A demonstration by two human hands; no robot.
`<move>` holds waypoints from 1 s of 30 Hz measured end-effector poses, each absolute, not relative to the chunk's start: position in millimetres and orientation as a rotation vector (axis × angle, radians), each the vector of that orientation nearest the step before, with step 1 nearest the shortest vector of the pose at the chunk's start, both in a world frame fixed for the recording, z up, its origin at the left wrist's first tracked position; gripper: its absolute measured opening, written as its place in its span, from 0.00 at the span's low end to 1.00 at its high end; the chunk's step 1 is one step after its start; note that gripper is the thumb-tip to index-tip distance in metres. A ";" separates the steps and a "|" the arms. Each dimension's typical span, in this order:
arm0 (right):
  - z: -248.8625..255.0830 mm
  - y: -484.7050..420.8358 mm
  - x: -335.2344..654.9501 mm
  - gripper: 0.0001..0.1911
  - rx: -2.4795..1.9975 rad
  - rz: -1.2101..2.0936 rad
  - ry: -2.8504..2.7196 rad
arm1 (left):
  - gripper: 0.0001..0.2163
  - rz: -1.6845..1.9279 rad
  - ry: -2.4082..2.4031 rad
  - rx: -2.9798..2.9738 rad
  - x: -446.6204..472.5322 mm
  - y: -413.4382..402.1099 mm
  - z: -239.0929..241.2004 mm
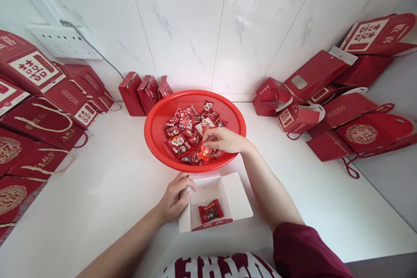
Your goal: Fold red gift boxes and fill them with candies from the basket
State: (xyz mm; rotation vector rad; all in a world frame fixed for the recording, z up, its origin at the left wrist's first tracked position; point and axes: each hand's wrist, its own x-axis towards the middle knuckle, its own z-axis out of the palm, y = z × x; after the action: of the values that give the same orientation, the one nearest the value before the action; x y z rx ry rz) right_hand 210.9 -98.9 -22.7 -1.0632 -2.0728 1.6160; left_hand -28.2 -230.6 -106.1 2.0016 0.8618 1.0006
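Note:
My left hand point(177, 196) grips the left side of an open gift box point(208, 187), white inside, with its flaps spread. One dark red wrapped candy point(210, 211) lies at the bottom of the box. Behind the box stands a red plastic basket point(150, 139) holding many wrapped candies point(179, 140). Over the right part of the basket, my right hand point(221, 139) pinches a bright orange-red candy packet point(204, 152) between thumb and fingers.
Red gift boxes and bags with rope handles point(42, 121) are stacked at the left. More red boxes point(352, 113) pile up at the right. Three small red boxes point(148, 94) stand behind the basket, by the tiled wall. A socket strip point(65, 42) with a grey cable hangs upper left.

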 end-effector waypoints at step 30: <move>26.9 -129.5 246.4 0.19 -0.370 1.916 -2.389 | 0.12 0.952 0.830 1.958 -29.9 -230.6 -106.0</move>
State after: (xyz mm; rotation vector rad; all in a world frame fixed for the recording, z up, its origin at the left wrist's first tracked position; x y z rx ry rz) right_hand 246.4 -129.5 26.9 -0.3698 -2.3890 1.9160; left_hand -29.9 -230.6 -106.0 1.9584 0.8296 0.9516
